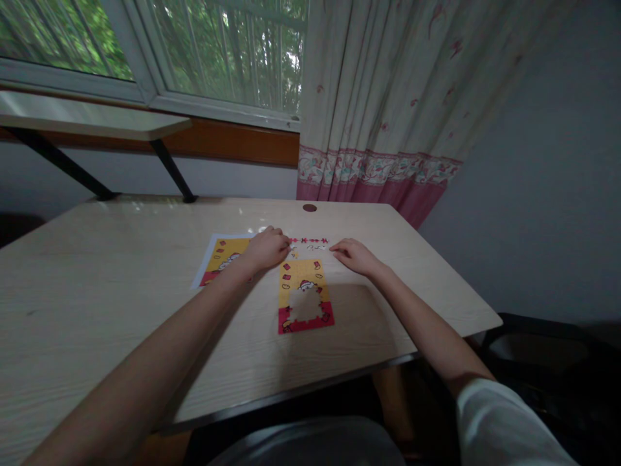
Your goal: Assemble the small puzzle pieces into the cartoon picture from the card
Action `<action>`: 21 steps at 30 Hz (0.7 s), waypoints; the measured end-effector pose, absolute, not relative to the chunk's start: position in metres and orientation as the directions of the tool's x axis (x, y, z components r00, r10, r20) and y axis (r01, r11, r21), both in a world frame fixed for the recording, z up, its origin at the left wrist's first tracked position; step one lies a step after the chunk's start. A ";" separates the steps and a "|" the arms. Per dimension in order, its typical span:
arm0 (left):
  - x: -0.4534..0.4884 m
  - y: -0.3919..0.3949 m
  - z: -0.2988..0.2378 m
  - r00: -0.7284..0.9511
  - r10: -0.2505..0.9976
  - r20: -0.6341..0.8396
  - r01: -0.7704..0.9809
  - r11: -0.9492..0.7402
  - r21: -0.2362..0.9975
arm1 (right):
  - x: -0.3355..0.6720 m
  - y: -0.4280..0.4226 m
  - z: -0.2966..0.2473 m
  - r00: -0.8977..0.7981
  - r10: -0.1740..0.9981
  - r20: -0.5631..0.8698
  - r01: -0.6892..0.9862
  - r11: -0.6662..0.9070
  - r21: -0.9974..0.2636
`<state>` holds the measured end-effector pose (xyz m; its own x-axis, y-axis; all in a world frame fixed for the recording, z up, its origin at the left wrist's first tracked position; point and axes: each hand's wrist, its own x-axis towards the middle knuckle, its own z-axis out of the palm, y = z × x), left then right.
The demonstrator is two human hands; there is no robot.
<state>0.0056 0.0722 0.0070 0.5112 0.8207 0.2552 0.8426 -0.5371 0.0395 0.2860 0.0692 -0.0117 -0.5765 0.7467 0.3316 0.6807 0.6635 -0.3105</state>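
Observation:
A half-built jigsaw puzzle (305,292) with a yellow and red border lies on the pale wooden table (97,291); its middle is an empty gap. My left hand (266,249) rests closed at the puzzle's top left corner, fingers curled down on the pieces there. My right hand (353,254) lies at the top right, fingers bent and pressed to the table beside a strip of small red pieces (310,241). Under my left hand lies a printed sheet (220,259) with the same yellow and red picture.
A round cable hole (309,208) sits at the table's far edge. Behind are a window (194,52), a shelf on black brackets (97,123) and a flowered curtain (388,103). A dark chair (533,349) stands at the right.

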 end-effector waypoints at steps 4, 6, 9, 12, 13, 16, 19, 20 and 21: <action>0.005 0.075 0.006 0.508 0.832 0.224 0.842 -0.534 0.078 | 0.285 0.070 -0.012 -0.578 0.743 0.337 0.676 0.667 -0.312; 0.005 0.078 0.005 0.506 0.837 0.207 0.840 -0.533 0.105 | 0.285 0.069 -0.011 -0.576 0.746 0.333 0.677 0.664 -0.317; 0.005 0.084 0.005 0.500 0.846 0.184 0.840 -0.525 0.135 | 0.284 0.068 -0.009 -0.578 0.747 0.329 0.674 0.664 -0.323; 0.006 0.091 0.008 0.501 0.853 0.150 0.837 -0.521 0.168 | 0.285 0.067 -0.008 -0.582 0.741 0.335 0.667 0.670 -0.325; 0.006 0.093 0.009 0.502 0.854 0.139 0.835 -0.520 0.179 | 0.285 0.067 -0.008 -0.582 0.741 0.336 0.666 0.671 -0.326; 0.007 0.096 0.013 0.500 0.857 0.124 0.829 -0.516 0.216 | 0.285 0.067 -0.008 -0.577 0.744 0.337 0.670 0.667 -0.325; 0.009 0.094 0.012 0.488 0.861 0.142 0.821 -0.508 0.261 | 0.285 0.066 -0.008 -0.579 0.743 0.336 0.669 0.669 -0.325; 0.010 0.093 0.012 0.481 0.864 0.151 0.817 -0.504 0.278 | 0.285 0.066 -0.008 -0.580 0.742 0.336 0.668 0.669 -0.327; 0.011 0.091 0.011 0.475 0.866 0.160 0.813 -0.501 0.298 | 0.284 0.066 -0.008 -0.578 0.744 0.334 0.668 0.667 -0.330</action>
